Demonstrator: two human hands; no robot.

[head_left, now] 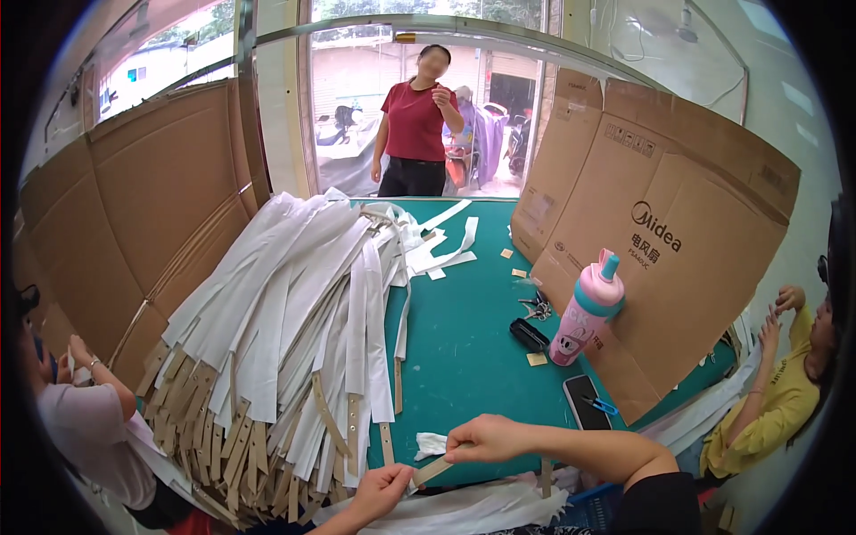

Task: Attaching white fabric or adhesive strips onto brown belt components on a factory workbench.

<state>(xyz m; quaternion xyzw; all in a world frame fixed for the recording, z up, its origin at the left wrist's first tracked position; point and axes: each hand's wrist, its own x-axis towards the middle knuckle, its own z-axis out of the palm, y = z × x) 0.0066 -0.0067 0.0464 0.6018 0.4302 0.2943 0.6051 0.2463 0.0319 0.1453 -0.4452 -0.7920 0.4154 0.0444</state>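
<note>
Near the front edge of the green table, my right hand [484, 439] pinches a short tan strip [433, 470], which looks like a belt end. My left hand [382, 491] is closed on the strip's other side, where some white material shows; how far the strip runs inside that hand is hidden. A crumpled white scrap [430, 444] lies just beyond the strip. To the left spreads a large heap of belts in white wrappings [294, 303], their tan ends hanging toward me, several with holes. White material [464, 513] lies along the edge below my hands.
A pink bottle [586, 312], keys [537, 308], a black case [530, 335], a phone [581, 399] and blue snips [600, 406] stand or lie at right. Cardboard walls [678, 214] flank the green table [464, 348]. One person [419, 125] stands opposite; others work at both sides.
</note>
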